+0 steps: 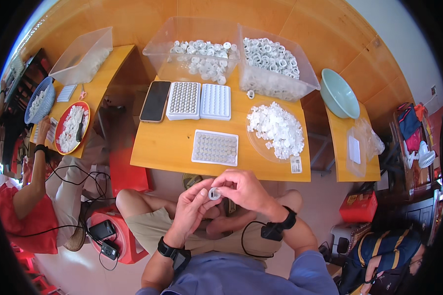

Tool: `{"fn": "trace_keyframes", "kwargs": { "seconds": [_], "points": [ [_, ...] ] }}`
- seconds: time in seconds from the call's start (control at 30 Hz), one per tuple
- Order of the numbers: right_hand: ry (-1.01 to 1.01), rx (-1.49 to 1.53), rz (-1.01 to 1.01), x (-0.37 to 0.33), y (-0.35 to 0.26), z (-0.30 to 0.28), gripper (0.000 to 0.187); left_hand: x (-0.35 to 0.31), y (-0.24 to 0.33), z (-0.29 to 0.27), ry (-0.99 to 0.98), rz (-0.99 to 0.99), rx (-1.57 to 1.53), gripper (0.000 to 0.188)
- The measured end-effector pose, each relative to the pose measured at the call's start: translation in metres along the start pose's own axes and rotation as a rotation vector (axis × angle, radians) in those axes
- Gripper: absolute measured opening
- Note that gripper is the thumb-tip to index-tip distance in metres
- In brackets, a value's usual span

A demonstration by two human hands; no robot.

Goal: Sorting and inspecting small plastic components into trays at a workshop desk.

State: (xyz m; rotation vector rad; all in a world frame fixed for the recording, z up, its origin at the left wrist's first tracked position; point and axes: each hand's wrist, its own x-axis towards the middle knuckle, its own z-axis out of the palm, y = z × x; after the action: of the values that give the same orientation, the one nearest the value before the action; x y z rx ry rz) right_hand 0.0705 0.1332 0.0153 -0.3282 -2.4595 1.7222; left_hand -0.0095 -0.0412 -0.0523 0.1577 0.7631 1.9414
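Observation:
In front of my lap, just off the table's near edge, a small round whitish plastic piece [214, 194] with a greyish middle is pinched in my fingers. My left hand [188, 208] has it between thumb and fingertips, closed. From the other side my right hand [246, 188] pinches its rim. Nearest on the table lies a shallow tray [196, 158] filled with rows of small round pieces. A heap of small clear-white plastic parts [276, 129] sits on a round clear plate [253, 142] to the right.
Behind stand two clear bins [155, 60] [280, 91] of white ring-like parts. A phone [155, 101], a tray of metal discs [183, 101] and a white tray [215, 102] lie before them. A co-worker's hand [43, 129] is at the left table, near a red-rimmed bowl [60, 142].

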Motion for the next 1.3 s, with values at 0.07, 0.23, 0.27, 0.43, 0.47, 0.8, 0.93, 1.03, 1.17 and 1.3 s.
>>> {"fn": "trace_keyframes", "kwargs": {
  "seconds": [0.07,0.23,0.27,0.43,0.47,0.8,0.93,1.03,1.17,1.3],
  "points": [
    [0.047,-0.019,0.01,-0.01,0.005,0.007,0.012,-0.001,-0.004,-0.002,-0.002,-0.032,0.028,0.035],
    [0.089,0.105,0.046,-0.018,0.02,0.011,0.011,-0.006,-0.006,-0.004,-0.021,-0.096,0.001,0.035],
    [0.078,0.068,0.03,-0.017,0.019,0.008,0.009,-0.007,-0.007,-0.005,-0.009,-0.092,0.038,0.034],
    [0.402,-0.355,-0.179,0.013,0.038,-0.008,0.004,-0.011,-0.006,-0.001,0.06,-0.103,-0.013,0.033],
    [0.395,-0.359,-0.155,0.021,0.046,-0.011,0.005,-0.009,-0.006,-0.001,0.073,-0.103,-0.046,0.033],
    [0.338,-0.53,-0.12,0.039,0.051,-0.015,0.007,-0.01,0.0,-0.007,0.106,-0.096,-0.181,0.034],
    [0.297,-0.558,-0.097,0.041,0.052,-0.018,0.008,-0.009,-0.001,-0.006,0.108,-0.098,-0.191,0.034],
    [0.266,-0.567,-0.072,0.041,0.05,-0.018,0.01,-0.009,-0.001,-0.007,0.106,-0.104,-0.19,0.034],
    [0.256,-0.571,-0.056,0.042,0.05,-0.02,0.01,-0.009,-0.002,-0.008,0.111,-0.102,-0.191,0.034],
    [0.254,-0.519,-0.029,0.042,0.049,-0.021,0.007,-0.008,-0.002,-0.008,0.12,-0.098,-0.195,0.033]
  ]
}}
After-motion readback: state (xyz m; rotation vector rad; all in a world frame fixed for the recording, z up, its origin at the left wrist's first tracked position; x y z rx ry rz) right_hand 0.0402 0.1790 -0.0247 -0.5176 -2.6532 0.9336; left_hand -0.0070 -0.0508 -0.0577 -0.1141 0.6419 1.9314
